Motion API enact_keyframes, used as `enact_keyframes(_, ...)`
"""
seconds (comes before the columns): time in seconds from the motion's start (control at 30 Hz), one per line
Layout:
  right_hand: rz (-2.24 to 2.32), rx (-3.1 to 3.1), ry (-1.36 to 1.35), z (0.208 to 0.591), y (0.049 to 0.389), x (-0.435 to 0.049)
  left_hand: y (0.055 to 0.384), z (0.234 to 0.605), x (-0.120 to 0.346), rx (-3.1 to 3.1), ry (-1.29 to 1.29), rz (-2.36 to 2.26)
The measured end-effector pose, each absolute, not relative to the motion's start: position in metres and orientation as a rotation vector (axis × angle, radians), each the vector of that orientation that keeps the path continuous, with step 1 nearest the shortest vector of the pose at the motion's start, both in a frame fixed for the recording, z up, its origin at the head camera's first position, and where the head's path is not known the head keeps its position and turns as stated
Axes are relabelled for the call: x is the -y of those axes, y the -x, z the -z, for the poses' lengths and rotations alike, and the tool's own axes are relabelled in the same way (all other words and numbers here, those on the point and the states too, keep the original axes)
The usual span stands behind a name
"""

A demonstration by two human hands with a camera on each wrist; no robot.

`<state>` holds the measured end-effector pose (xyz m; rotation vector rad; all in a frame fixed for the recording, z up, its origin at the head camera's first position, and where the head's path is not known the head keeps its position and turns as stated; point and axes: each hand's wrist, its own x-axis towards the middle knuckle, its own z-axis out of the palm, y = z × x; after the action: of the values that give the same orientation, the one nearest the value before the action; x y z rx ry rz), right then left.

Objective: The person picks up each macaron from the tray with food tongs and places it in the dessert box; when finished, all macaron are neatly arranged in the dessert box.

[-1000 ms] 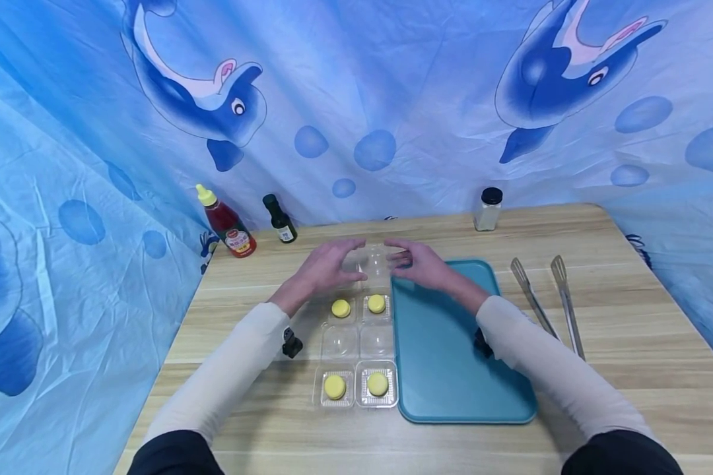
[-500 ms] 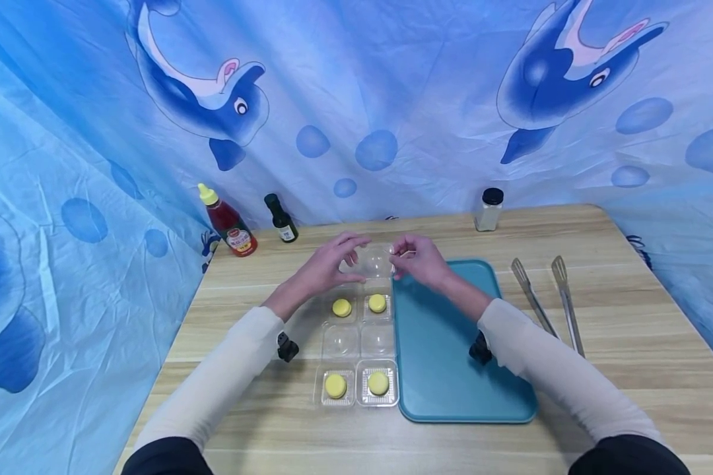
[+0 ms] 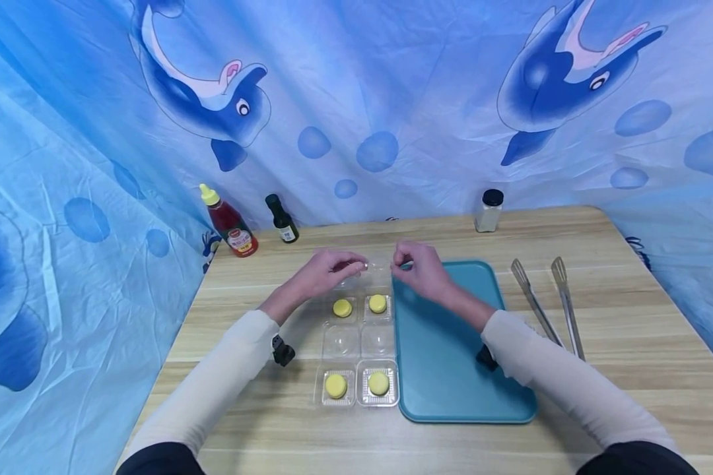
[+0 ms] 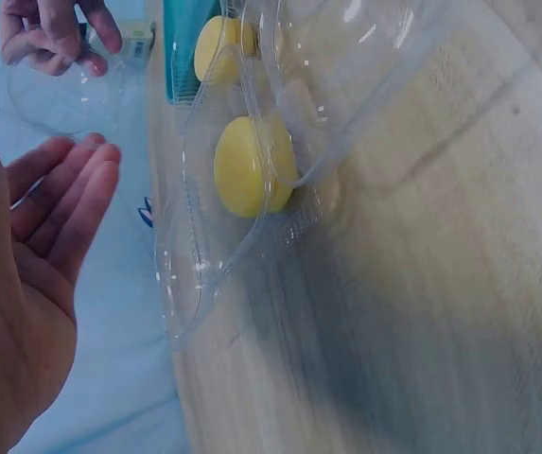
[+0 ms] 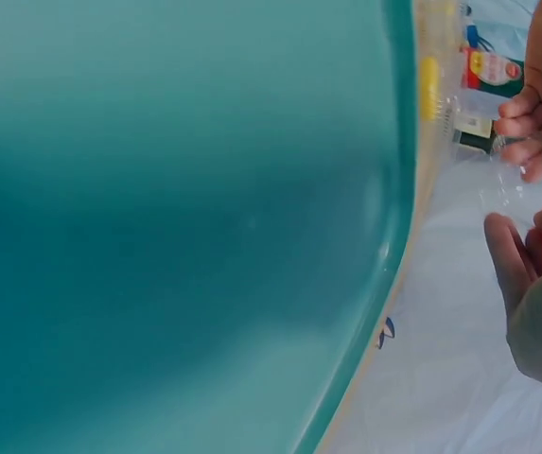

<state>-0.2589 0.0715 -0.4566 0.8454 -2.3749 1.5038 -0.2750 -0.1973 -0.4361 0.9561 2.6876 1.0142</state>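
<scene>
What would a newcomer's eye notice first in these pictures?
Probably the blue dolphin-printed cloth backdrop behind the wooden table. Next, the rectangular teal tray on the table and, left of it, four round yellow cakes in clear plastic boxes. Beyond them, the left hand and right hand frame a clear plastic piece.

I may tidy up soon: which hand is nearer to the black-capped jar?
Right. The right hand is to the left of the jar and closer to the person; the left hand is farther left.
</scene>
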Motion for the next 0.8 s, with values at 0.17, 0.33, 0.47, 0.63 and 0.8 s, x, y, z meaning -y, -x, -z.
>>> enact_keyframes(0.17, -1.381, 2.278, -0.888, 0.461, 0.254, -0.072, 0.272, 0.437, 0.198, -2.564, -0.868, -1.089)
enact_keyframes(0.33, -1.372, 2.229, -0.915, 0.465, 0.249, -0.071, 0.272, 0.437, 0.199, -2.459, -0.803, -1.192)
enact_keyframes(0.47, -1.476, 2.249, -0.924, 0.466, 0.247, -0.071, 0.27, 0.438, 0.201, -2.437, -0.739, -1.238)
enact_keyframes(0.63, -1.628, 2.422, -0.956, 0.466, 0.247, -0.076, 0.265, 0.441, 0.203, -2.474, -0.775, -1.242)
enact_keyframes(0.8, -1.676, 2.656, -0.99, 0.464, 0.247, -0.085, 0.259, 0.445, 0.205, -2.561, -0.827, -1.204)
